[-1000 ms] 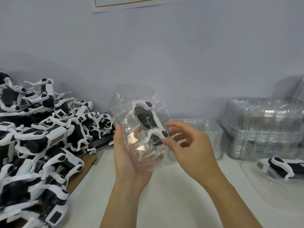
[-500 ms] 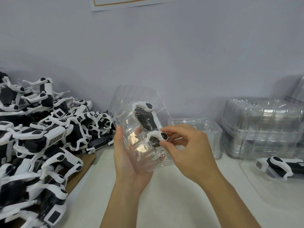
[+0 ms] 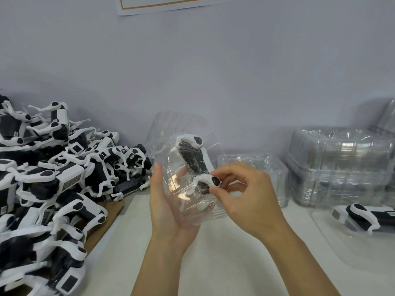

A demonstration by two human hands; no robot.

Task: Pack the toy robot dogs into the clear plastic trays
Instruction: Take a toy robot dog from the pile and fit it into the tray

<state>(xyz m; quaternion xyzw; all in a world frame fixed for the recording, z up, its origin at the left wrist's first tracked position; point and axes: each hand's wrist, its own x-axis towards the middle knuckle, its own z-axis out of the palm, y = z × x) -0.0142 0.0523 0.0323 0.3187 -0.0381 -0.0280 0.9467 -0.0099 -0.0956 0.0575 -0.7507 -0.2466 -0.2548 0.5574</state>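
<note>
Your white tabletop [image 3: 213, 263] runs up to a pale wall, and the biggest thing on it is the heap of black-and-white toy robot dogs [image 3: 53, 184] piled along your left side, partly lying on a sheet of brown cardboard [image 3: 102, 223]. On your far right stands a tall stack of empty clear plastic trays [image 3: 342, 167], and just in front of it lies a second clear tray with a black-and-white toy dog already in it [image 3: 367, 216]. A smaller, low stack of clear trays [image 3: 256, 165] sits against the wall behind your hands. In the middle, held up off the table, you have the clear plastic clamshell tray [image 3: 183, 178], tilted up toward you, with one black-and-white toy robot dog [image 3: 194, 161] lying inside it along its right half. Your left hand [image 3: 168, 210] cradles that tray from beneath and behind, fingers wrapped round its back and the thumb lying up its left edge. Your right hand [image 3: 241, 195] is at the tray's right side, its thumb and forefinger pinching the dog's lower white leg joint [image 3: 210, 180], the other fingers curled loosely.
</note>
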